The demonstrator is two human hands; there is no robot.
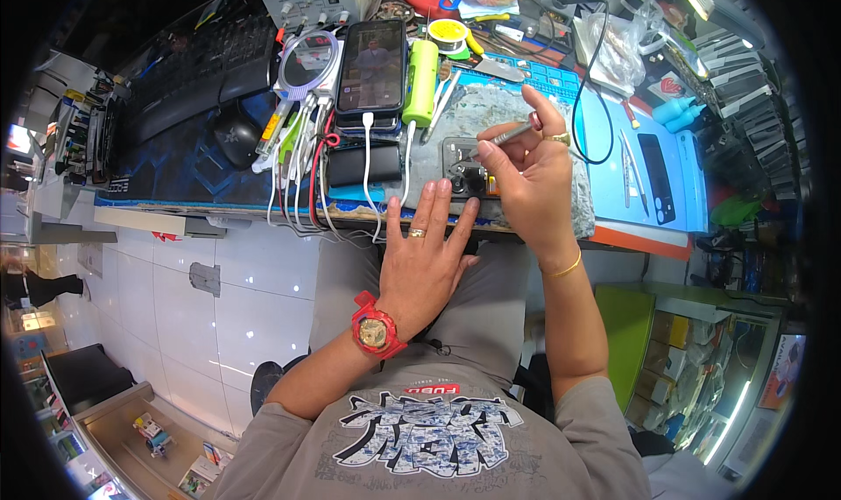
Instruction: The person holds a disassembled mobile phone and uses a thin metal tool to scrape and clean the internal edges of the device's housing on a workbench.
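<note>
A small dark phone part or opened phone (457,152) with round camera rings lies on the worn grey mat (552,110) near the table's front edge. My right hand (536,184) is closed round a slim metal screwdriver (511,134) with a reddish end cap, held slanting above the phone. Its tip is too small to make out. My left hand (427,255) lies with fingers stretched and spread, fingertips at the phone's near edge, holding it down or resting there; I cannot tell which. My fingers partly hide the phone's near side.
Left of the mat stand a phone with a lit screen (371,69), a green cylinder (421,84) and a black block (364,163), with white cables hanging over the edge. A power supply (307,5) is behind. At right, a blue mat (613,176) bears tweezers and a dark phone panel (656,177).
</note>
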